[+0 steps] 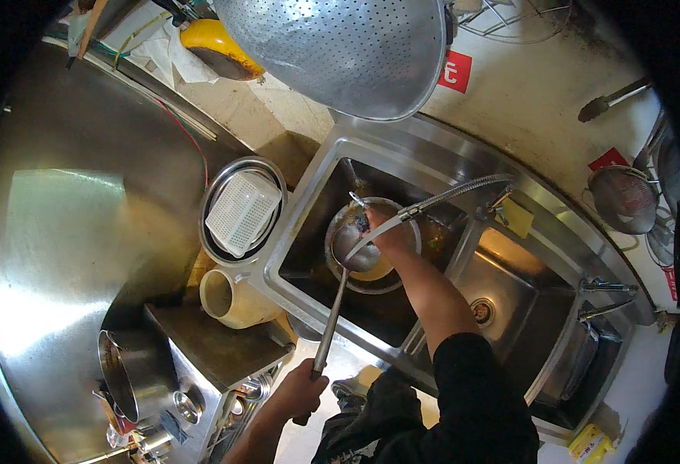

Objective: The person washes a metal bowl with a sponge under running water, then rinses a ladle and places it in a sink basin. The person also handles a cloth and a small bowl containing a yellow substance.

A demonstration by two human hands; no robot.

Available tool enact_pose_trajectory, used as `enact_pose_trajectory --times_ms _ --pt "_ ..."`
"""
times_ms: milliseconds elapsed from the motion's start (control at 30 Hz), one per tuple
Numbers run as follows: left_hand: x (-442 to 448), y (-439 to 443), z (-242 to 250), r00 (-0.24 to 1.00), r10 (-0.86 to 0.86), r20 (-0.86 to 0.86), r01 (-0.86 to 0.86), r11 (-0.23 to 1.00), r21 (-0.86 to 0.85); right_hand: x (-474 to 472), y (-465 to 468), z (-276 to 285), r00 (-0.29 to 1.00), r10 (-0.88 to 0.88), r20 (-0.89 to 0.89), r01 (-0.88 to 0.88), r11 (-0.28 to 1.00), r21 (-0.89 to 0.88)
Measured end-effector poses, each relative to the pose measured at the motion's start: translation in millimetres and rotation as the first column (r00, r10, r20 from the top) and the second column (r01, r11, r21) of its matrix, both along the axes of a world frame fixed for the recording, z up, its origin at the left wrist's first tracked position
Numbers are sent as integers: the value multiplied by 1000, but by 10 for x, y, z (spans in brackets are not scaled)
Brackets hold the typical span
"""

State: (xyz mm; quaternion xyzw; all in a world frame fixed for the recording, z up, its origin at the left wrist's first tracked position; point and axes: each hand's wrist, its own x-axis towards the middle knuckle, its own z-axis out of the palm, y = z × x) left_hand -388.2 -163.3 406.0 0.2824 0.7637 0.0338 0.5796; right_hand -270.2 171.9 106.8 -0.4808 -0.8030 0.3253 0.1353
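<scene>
My left hand (299, 391) grips the long handle of a metal ladle (356, 255), whose bowl is over a round metal bowl (412, 232) in the left sink basin. Cloudy yellowish liquid lies in the round bowl. My right hand (382, 231) reaches into it beside the ladle's bowl, near a dark scrubber (361, 221); the faucet hose and the ladle partly hide the fingers, so its grip is unclear. A flexible metal faucet hose (441, 197) arches over the wrist, and its whitish end or water stream runs down to the ladle.
A large perforated colander (351, 52) hangs at the top. Left of the sink (276, 278) stand a white plastic basket (244, 214) in a metal bowl and a cream plastic container (241, 298). A stockpot (137, 374) is at lower left; strainers (624, 197) hang at right.
</scene>
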Motion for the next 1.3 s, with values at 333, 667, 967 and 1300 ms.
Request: enact_pose_trajectory --times_ms 333,667,967,1300 --pt "174 208 -157 953 242 182 -255 966 47 -406 -696 -657 797 -40 -603 -144 956 -255" --pt "309 177 -180 996 89 6 -88 973 212 -355 -481 -142 899 -259 -354 334 927 170" --pt "263 228 -693 770 -186 -610 417 871 261 -664 -1351 419 120 -952 -282 -257 245 -935" --pt "-52 361 -870 822 439 363 -445 893 -71 -632 -1988 1140 114 -942 -314 -120 301 -946"
